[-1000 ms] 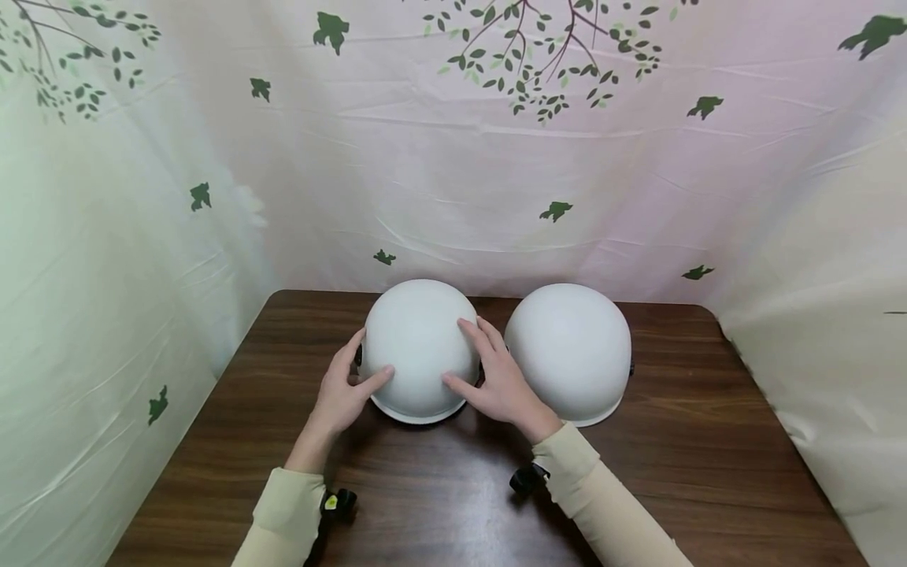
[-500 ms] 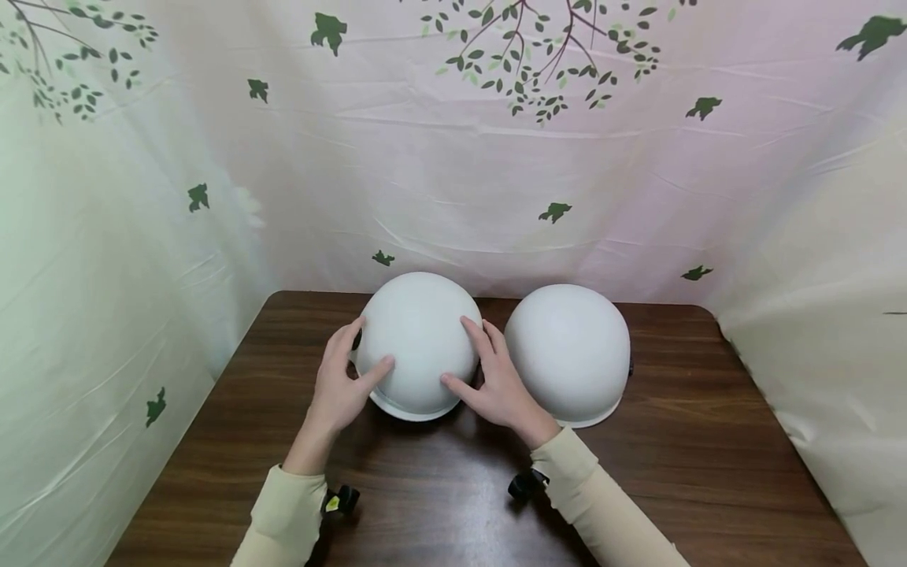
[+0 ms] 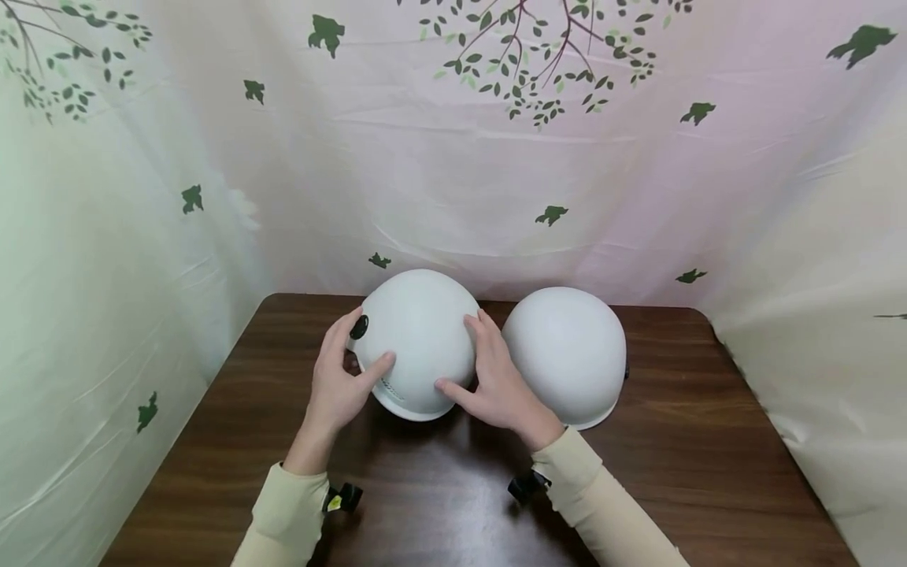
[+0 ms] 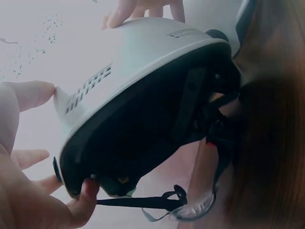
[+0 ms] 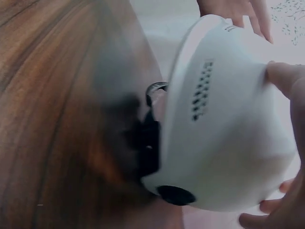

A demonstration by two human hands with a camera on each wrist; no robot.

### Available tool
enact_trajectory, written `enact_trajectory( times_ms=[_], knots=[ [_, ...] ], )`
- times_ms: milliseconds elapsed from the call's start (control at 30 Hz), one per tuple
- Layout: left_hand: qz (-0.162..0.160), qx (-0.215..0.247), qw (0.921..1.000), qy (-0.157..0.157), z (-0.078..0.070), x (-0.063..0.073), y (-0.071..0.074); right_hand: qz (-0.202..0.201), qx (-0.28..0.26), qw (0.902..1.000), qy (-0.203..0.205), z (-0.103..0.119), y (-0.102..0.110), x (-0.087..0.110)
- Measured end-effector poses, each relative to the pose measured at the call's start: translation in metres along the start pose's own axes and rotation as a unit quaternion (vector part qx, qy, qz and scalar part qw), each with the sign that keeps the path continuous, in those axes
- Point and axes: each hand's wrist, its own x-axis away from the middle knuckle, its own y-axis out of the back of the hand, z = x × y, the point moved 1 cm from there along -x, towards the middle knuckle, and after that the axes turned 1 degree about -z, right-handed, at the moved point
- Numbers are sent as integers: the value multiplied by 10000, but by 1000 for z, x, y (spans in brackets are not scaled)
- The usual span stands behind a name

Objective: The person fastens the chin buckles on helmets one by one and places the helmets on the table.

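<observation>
A white helmet (image 3: pixel 421 339) is tilted, its left side lifted off the table. My left hand (image 3: pixel 335 394) grips its left edge; in the left wrist view a fingertip (image 4: pixel 89 190) curls under the rim while the thumb lies on the shell. On the right side my right hand (image 3: pixel 499 386) holds the curved shell with spread, bent fingers. The dark lining (image 4: pixel 138 109) shows from below, and a black strap (image 4: pixel 133 202) with a clear chin cup (image 4: pixel 195 209) hangs under it. Vent slots (image 5: pixel 202 90) and a black round piece (image 5: pixel 176 195) mark the shell.
A second white helmet (image 3: pixel 564 350) sits dome up, close to the right of the held one. Both are near the back of the brown wooden table (image 3: pixel 439 504). Behind stands a pale curtain (image 3: pixel 453 173) with leaf and bird prints. Small black cameras (image 3: pixel 347 498) sit at both wrists.
The held helmet has risen on its left side and tipped to the right, so its black round piece and vents now show. Both hands keep their hold. The other helmet stays put.
</observation>
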Motion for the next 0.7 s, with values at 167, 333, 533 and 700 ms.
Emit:
enact_trajectory(
  times_ms=[167,333,533,700],
  knots=[
    [-242,410,9987,-167,-3,-3,0,214,1,9997,-95,7,9,-7],
    [-323,461,9984,74,-2,-3,-1,477,-151,9978,-434,8,13,-4],
    [-409,750,9961,211,-1,-3,0,441,-238,9976,-474,7,15,-5],
    [-487,1028,9932,231,-2,-1,1,450,-282,9973,-515,7,14,-3]
  ],
)
